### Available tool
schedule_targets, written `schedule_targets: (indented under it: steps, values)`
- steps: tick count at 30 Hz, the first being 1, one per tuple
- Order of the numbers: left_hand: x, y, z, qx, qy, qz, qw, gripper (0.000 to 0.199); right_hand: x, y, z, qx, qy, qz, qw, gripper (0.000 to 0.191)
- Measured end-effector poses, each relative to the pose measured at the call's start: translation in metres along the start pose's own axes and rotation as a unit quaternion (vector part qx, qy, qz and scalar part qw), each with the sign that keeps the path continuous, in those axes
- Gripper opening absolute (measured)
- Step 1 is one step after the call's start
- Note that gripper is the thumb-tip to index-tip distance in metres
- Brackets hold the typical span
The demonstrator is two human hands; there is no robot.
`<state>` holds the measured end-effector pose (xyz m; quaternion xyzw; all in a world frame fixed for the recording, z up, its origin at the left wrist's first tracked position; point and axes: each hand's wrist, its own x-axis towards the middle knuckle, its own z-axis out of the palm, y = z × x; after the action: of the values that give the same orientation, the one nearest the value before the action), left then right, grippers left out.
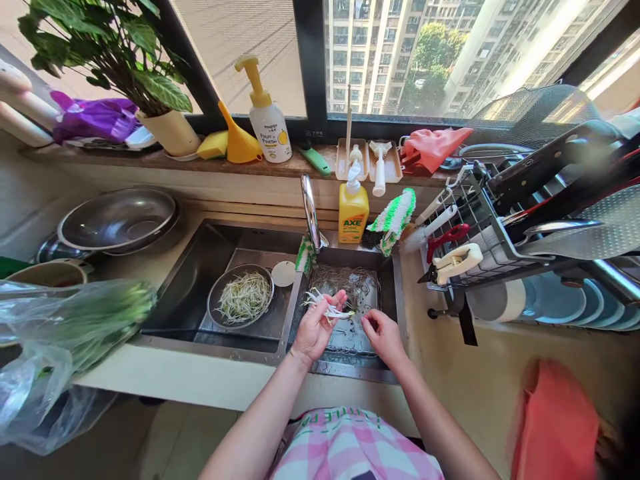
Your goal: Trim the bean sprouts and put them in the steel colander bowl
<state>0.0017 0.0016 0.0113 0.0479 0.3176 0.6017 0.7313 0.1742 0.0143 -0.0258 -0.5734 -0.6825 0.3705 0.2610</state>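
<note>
Two hands in frame, both the person's own, working over the right basin of a double stainless steel sink [345, 370]. The left hand [315, 327] is closed on one small bunch of white bean sprouts [330, 309], pinched in the fingers. The bunch's long axis lies roughly sideways, tilted slightly down, with its loose ends pointing at the right hand [383, 337]. The right hand is just beside it, fingertips together; we cannot tell if a sprout is between them. The bunch sits above the right basin, near the divider between the basins.

Below the hands is one tangled heap of thin brownish sprout tails [345, 283] at the basin's far side, with wet steel floor showing nearer the front. The hands have some room over the basin, bounded by the divider on the left, the side wall on the right and the front rim close under the wrists.

In the left basin we count one round steel bowl [215, 313] holding a pile of pale sprouts [245, 297], with one white disc [283, 273] just beside it. Behind the basins are one chrome faucet [311, 212], one yellow AXE bottle [353, 212] and one green-and-white bristle brush [395, 220]. A wire dish rack [465, 207] stands to the right, and a clear plastic bag of greens [35, 393] hangs at left.
</note>
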Motion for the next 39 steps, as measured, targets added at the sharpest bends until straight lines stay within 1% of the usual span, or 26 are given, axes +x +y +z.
schedule_targets:
  steps: [3, 5, 6, 8, 12, 15, 18, 20, 24, 27, 29, 34, 37, 39]
  values:
    - [-0.001, -0.003, 0.0, 0.008, 0.009, -0.016, 1.0, 0.011, 0.0, -0.029, -0.007, 0.048, 0.04, -0.088, 0.994, 0.015]
    - [-0.002, -0.005, 0.002, 0.012, 0.013, -0.027, 0.999, 0.011, 0.001, -0.045, -0.009, 0.052, 0.028, -0.149, 0.987, 0.013]
    - [-0.003, -0.006, 0.003, 0.011, 0.012, -0.033, 0.999, 0.011, 0.002, -0.051, -0.009, 0.044, 0.019, -0.168, 0.985, 0.013]
    - [-0.005, -0.007, 0.005, 0.004, 0.003, -0.04, 0.999, 0.01, 0.002, -0.056, -0.007, 0.014, 0.009, -0.181, 0.983, 0.011]
    - [-0.006, -0.007, 0.009, -0.03, -0.023, -0.041, 0.998, 0.012, -0.001, -0.056, 0.001, -0.047, 0.023, -0.175, 0.983, 0.009]
    - [-0.007, -0.006, 0.011, -0.054, -0.038, -0.047, 0.997, 0.018, -0.004, -0.058, 0.006, -0.041, 0.033, -0.157, 0.986, 0.007]
    - [-0.009, -0.004, 0.011, -0.055, -0.052, -0.06, 0.995, 0.021, -0.003, -0.059, 0.009, 0.038, 0.023, -0.112, 0.993, 0.008]
    - [-0.01, -0.002, 0.01, -0.053, -0.06, -0.075, 0.994, 0.021, -0.001, -0.057, 0.01, 0.11, 0.009, -0.065, 0.992, 0.011]
    - [-0.011, 0.0, 0.008, -0.055, -0.062, -0.094, 0.992, 0.025, 0.004, -0.048, 0.011, 0.212, -0.009, 0.022, 0.977, 0.019]
    - [-0.009, -0.001, 0.006, -0.054, -0.056, -0.106, 0.991, 0.028, 0.007, -0.044, 0.011, 0.245, -0.002, 0.053, 0.968, 0.022]
    - [-0.007, -0.003, 0.005, -0.044, -0.049, -0.113, 0.991, 0.029, 0.007, -0.043, 0.011, 0.23, 0.008, 0.046, 0.972, 0.021]
    - [-0.002, -0.007, 0.003, -0.025, -0.034, -0.125, 0.991, 0.033, 0.005, -0.041, 0.01, 0.116, 0.034, -0.033, 0.992, 0.011]
    - [-0.001, -0.007, 0.001, -0.033, -0.034, -0.124, 0.991, 0.037, 0.003, -0.041, 0.007, 0.051, 0.037, -0.079, 0.995, 0.009]
    - [0.0, -0.007, 0.0, -0.038, -0.03, -0.121, 0.991, 0.038, 0.002, -0.042, 0.004, 0.042, 0.036, -0.111, 0.992, 0.011]
